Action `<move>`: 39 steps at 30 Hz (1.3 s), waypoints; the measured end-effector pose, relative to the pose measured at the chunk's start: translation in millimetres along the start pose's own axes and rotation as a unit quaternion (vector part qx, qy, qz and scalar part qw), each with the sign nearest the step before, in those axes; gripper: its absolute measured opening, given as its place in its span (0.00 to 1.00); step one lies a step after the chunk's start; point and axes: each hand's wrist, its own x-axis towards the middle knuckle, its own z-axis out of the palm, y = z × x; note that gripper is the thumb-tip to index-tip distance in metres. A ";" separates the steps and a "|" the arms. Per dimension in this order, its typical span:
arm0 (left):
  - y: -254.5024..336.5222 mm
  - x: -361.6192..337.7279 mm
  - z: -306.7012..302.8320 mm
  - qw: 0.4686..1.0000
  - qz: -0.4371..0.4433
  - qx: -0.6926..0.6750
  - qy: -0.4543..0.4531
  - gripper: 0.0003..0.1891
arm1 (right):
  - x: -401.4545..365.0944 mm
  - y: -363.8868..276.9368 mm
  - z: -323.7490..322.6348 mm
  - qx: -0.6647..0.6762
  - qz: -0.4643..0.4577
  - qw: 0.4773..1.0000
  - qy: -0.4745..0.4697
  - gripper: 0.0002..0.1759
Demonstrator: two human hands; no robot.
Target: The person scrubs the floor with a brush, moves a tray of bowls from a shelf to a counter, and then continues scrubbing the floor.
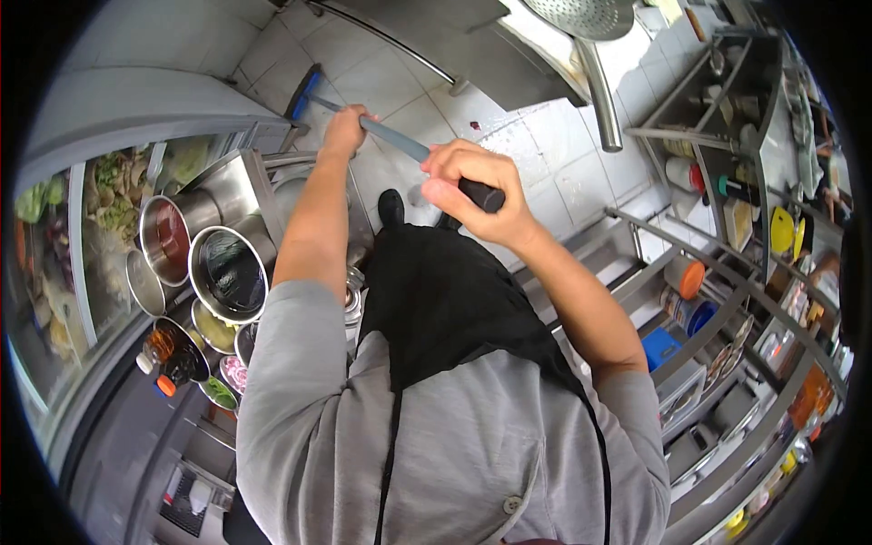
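Both my hands grip the grey handle of a broom [392,137]. My left hand [344,130] is wrapped round the handle lower down, toward the head. Near the black end grip, my right hand [477,186] is closed round the upper part. The blue broom head [304,94] with dark bristles rests on the tiled floor [381,77], beside the base of a pale cabinet. A small dark red scrap [474,125] lies on the wet-looking tiles, apart from the broom.
Metal pots of sauces [229,272] and small bowls stand at my left, by a glass-fronted case of vegetables [113,195]. A steel counter [436,36] is ahead; the handle of a perforated skimmer [595,91] juts over its edge. Metal shelves [718,300] with containers line my right.
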 end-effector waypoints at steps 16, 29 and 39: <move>180.7 -65.1 36.3 0.985 0.065 -0.070 -0.144 0.21 | -57.3 -148.4 -73.3 -0.123 0.044 0.990 -0.044 0.15; 337.8 -105.3 94.2 0.912 0.255 -0.146 -0.288 0.19 | -120.7 -235.8 -77.3 -0.181 0.013 0.973 0.145 0.19; 306.6 -102.6 24.8 0.941 0.291 -0.095 -0.142 0.21 | -163.8 -243.9 -107.5 -0.022 -0.066 0.960 0.271 0.24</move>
